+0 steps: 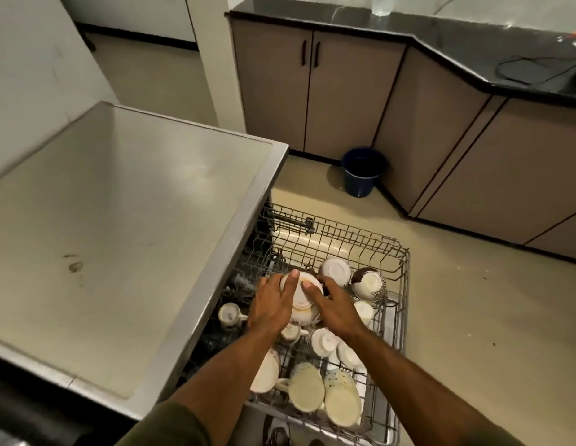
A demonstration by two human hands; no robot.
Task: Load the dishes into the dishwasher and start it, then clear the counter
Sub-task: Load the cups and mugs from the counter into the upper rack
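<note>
White bowl (301, 296), upturned, mid-rack in the pulled-out dishwasher rack (404, 278); left hand (273, 305) and right hand (333, 305) flank it, fingers bent over its base and sides, holding it. Step judged: loading, seating this bowl; next move calls for settling it between tines clear of the neighbouring cups (230, 315) and brown-patterned bowl (368, 283). Near rows crowded with plates (341, 397); far rack section open. Steel desk (119, 239) edge close on the left; floor beyond the rack open, blue bucket (363, 172) well apart
</note>
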